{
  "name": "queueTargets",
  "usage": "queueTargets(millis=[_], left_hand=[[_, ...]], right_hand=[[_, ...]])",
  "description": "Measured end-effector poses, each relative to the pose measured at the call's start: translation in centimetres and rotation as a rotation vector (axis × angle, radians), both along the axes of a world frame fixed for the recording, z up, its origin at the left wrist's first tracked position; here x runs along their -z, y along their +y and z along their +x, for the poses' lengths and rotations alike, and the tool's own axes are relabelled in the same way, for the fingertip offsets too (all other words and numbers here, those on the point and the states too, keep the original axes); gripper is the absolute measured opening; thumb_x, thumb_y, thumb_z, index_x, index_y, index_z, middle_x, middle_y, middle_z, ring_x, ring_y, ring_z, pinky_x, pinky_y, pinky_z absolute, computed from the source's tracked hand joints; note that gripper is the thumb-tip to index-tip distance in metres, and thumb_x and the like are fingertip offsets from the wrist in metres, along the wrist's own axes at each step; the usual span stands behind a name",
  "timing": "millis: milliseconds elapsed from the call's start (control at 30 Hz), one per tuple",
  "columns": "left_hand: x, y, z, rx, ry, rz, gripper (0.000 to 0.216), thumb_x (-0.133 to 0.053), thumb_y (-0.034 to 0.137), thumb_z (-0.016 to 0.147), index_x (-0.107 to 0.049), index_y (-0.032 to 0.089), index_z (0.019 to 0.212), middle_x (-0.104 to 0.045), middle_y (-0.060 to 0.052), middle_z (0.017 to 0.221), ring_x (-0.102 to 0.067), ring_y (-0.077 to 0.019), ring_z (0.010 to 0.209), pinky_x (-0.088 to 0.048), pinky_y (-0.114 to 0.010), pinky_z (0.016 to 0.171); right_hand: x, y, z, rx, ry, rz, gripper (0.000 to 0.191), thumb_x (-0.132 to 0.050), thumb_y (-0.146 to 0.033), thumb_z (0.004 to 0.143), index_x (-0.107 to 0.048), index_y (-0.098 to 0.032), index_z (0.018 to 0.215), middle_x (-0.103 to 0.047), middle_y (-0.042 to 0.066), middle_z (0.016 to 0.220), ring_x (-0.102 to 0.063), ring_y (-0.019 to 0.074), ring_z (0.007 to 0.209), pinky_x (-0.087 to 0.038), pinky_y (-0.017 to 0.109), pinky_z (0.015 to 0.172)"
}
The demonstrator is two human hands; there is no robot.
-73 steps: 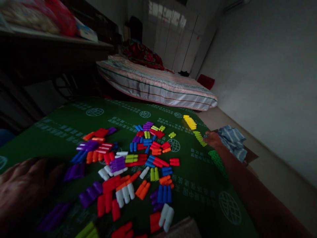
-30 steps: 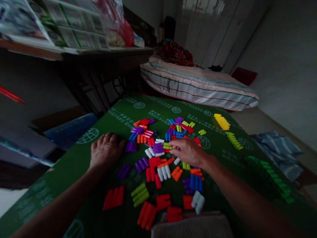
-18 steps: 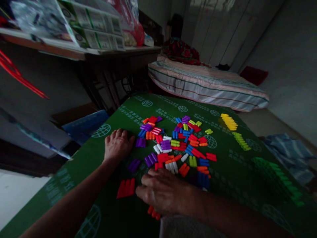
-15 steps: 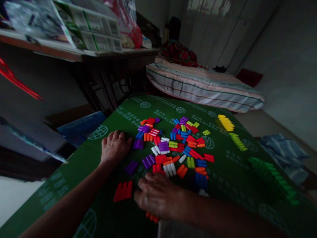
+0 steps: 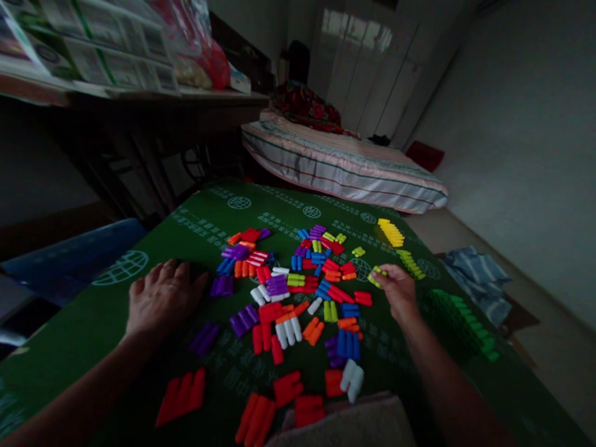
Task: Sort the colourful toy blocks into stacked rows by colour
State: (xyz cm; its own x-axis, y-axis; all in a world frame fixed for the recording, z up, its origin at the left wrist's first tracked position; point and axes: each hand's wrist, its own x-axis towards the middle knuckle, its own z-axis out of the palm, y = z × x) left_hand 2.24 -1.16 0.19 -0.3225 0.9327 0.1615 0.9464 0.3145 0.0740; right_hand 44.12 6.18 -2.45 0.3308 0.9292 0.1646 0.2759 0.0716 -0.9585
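Observation:
My right hand (image 5: 398, 288) pinches a small lime-green toy block (image 5: 376, 275) above the right part of the table. Close to it stand a lime-green row of joined blocks (image 5: 410, 265) and a yellow row (image 5: 391, 233). My left hand (image 5: 162, 297) lies flat on the green tabletop (image 5: 195, 211), fingers stretched out, holding nothing. Beside its fingertips is a purple block (image 5: 222, 286). Between my hands lie loose blocks in red, orange, white, blue, purple and lime, among them a white one (image 5: 288, 333) and a large red one (image 5: 182, 396).
A long green block assembly (image 5: 465, 323) sits along the right edge. Grey cloth (image 5: 354, 425) covers the near edge. Beyond the table is a bed (image 5: 339, 158); at the left, a desk (image 5: 205, 99) bears boxes and bags. A blue container (image 5: 93, 254) stands below it.
My right hand has moved from the near middle of the pile to the right side and now holds a lime-green block. My left hand stays on the table. The camera view has shifted rightward.

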Motion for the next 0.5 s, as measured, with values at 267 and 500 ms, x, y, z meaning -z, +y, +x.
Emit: queueTargets(millis=[267,500], left_hand=[[-0.4,0.2,-0.1,-0.029,-0.001,-0.054,0.070,-0.008,0.055,0.087,-0.045,0.012,0.127,-0.040,-0.018,0.142,-0.030,-0.0361,0.135,-0.031,-0.055,0.108],[-0.8,0.3,0.1,-0.064,-0.012,-0.087,0.078,-0.001,0.059,0.082,-0.048,0.013,0.125,-0.041,-0.017,0.142,-0.032,-0.0352,0.135,-0.032,-0.054,0.108]], right_hand=[[2.1,1.6,2.5,0.021,-0.320,-0.149,0.027,-0.066,-0.048,0.066,-0.061,-0.022,0.074,-0.070,0.003,0.075,-0.065,0.0195,0.071,-0.051,0.031,0.067],[0.1,0.1,4.1,0.058,-0.837,-0.274,0.028,-0.055,-0.045,0.084,-0.071,-0.023,0.092,-0.072,0.006,0.095,-0.066,0.0209,0.089,-0.047,0.029,0.073]])
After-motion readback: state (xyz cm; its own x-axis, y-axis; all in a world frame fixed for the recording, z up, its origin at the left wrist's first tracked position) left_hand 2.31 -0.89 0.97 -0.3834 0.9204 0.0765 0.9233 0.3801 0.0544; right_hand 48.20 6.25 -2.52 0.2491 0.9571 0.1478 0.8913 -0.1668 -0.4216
